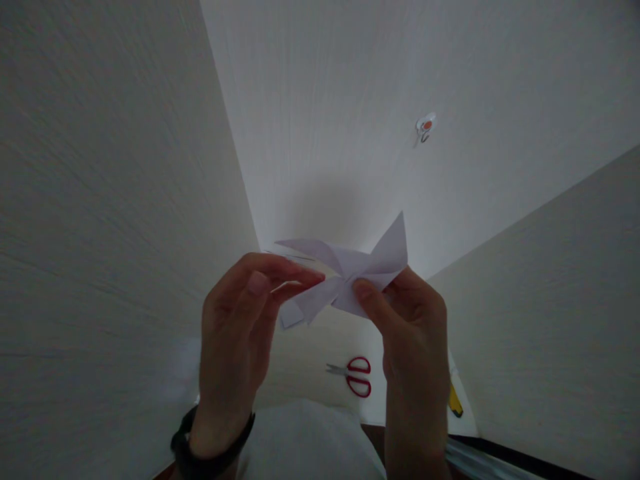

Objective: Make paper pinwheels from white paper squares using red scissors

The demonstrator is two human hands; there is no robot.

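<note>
A white folded paper figure [350, 273] with several pointed flaps is held up in front of the wall corner. My left hand [240, 333] pinches its left flaps between thumb and fingertips; a dark band circles that wrist. My right hand [410, 333] grips the right side of the paper, thumb pressed on the front near the middle. Both hands hold the paper at about the same height, close together.
Red-handled scissors [356, 376] lie on a pale surface below the hands. A yellow object [455, 402] lies at the right of that surface. A small wall hook [425, 127] with an orange dot sticks on the far wall. Walls close in on the left and right.
</note>
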